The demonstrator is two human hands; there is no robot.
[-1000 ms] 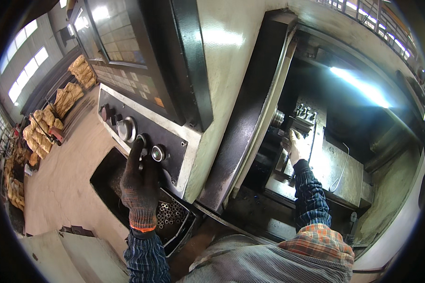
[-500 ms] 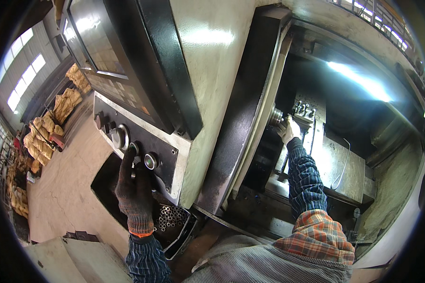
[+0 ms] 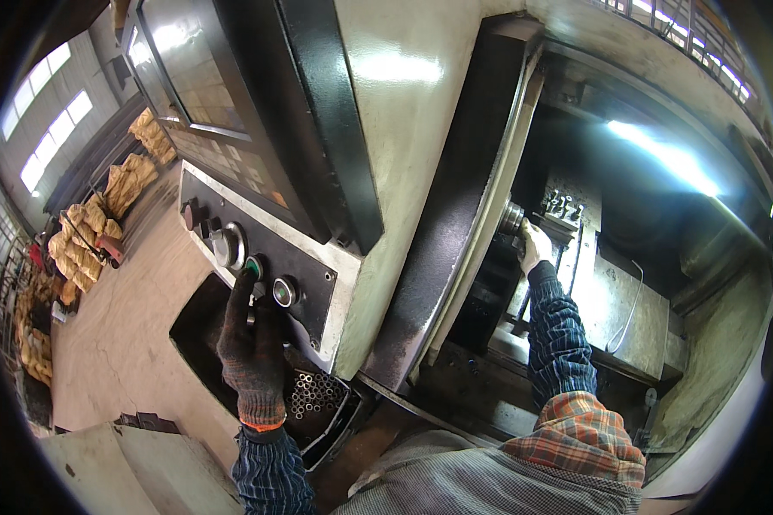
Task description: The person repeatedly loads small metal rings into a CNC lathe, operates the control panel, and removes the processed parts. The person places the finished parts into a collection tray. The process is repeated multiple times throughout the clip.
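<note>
My left hand (image 3: 253, 356), in a dark knitted glove with an orange cuff edge, reaches up to the control panel (image 3: 309, 279). Its fingers are stretched out and hold nothing; one fingertip touches a green button (image 3: 253, 266). My right hand (image 3: 535, 246), in a pale glove, is inside the machine, a lathe. Its fingers close at the front of the metal chuck (image 3: 511, 217); whatever they grip is too small or hidden to name. Just right of that hand stands the tool post (image 3: 561, 215) with several bolts.
Below the panel a dark bin (image 3: 202, 326) holds several short metal tubes (image 3: 313, 395). A second round button (image 3: 285, 292) and a large dial (image 3: 228, 246) flank the green one. The door edge (image 3: 455, 206) stands between my arms. A bent tube (image 3: 631, 309) rises beside the carriage. Yellowish sacks (image 3: 82, 245) lie far left.
The view has shifted slightly, so the scene sits a little further right. My left fingertip still touches the green button, and my right hand stays at the chuck.
</note>
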